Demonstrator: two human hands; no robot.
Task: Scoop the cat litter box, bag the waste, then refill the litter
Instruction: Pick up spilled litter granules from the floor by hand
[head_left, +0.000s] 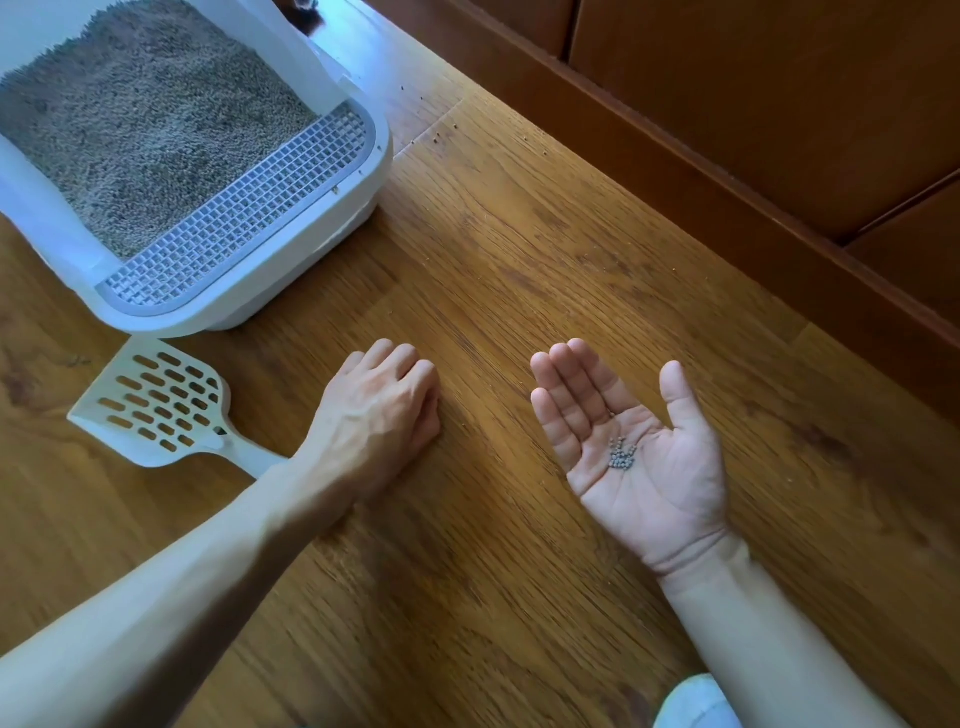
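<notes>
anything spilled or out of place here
Yes: stray litter grains dot the wood floor right of the litter box, and a small pile of pellets sits in the upturned right hand.

floor (519, 249): brown wood, lying under everything | litter box (291, 270): sitting on it | scoop (156, 402): lying flat just below the box | left hand (382, 410): resting beside the scoop | crumbs (439, 136): lying right of the box
</notes>
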